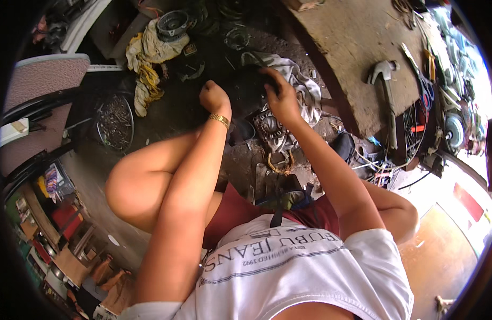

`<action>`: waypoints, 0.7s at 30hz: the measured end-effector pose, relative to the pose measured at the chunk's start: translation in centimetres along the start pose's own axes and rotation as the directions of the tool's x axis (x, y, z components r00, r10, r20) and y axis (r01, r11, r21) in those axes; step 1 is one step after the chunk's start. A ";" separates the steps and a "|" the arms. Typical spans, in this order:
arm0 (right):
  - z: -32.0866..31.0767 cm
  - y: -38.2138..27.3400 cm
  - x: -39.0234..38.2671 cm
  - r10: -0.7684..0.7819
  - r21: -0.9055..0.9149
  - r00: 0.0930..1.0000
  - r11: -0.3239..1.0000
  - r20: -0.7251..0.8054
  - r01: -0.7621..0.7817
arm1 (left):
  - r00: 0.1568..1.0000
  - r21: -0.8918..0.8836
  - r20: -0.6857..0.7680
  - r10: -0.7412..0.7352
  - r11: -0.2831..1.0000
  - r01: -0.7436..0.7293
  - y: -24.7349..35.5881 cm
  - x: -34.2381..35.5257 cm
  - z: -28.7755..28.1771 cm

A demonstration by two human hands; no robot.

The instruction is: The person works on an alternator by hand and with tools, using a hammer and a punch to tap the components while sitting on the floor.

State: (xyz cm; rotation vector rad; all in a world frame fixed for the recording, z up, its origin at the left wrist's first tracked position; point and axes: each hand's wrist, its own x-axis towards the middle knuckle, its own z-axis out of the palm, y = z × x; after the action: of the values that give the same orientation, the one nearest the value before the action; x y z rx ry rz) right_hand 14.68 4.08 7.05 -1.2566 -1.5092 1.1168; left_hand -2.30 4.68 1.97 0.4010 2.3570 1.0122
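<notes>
A dark, flat piece [243, 88] with small holes lies between my two hands, hard to make out against the shadowed floor. My left hand [214, 98], with a gold band on its wrist, is closed at the left side of this piece; what its fingers pinch is hidden. At the other side, my right hand [282, 98] curves its fingers and thumb round the piece's right edge. Just beyond that hand lies a crumpled whitish cloth [308, 88]. Below it, nearer my legs, sits a round ribbed metal part [270, 127].
A wooden bench [344, 40] at the right bears a claw hammer [387, 90] and blue-handled scissors [426, 90]. A bowl of screws [115, 122] stands at the left. Yellowed rags [147, 80] and a round metal housing [173, 25] lie at the far left. Wires [382, 165] trail by my right knee.
</notes>
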 end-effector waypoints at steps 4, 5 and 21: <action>-1.1 -0.3 0.8 0.083 0.122 0.986 0.987 0.143 -0.101 | 0.993 -0.001 -0.103 0.064 0.998 -0.064 0.5 -0.1 0.1; -1.4 -0.2 1.2 0.085 0.105 0.990 0.990 0.110 -0.096 | 0.992 -0.002 -0.101 0.071 0.997 -0.072 1.0 0.1 0.3; -5.2 -1.0 -1.7 0.217 -0.186 0.973 0.962 0.073 -0.201 | 0.995 0.043 -0.055 0.080 0.996 -0.078 0.6 -0.5 0.4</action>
State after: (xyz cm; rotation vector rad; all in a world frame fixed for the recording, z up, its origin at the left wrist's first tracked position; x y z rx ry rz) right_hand 19.73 2.93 9.11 -1.5342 -1.6012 1.2112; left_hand -1.57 5.08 2.36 0.4907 2.4323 1.0259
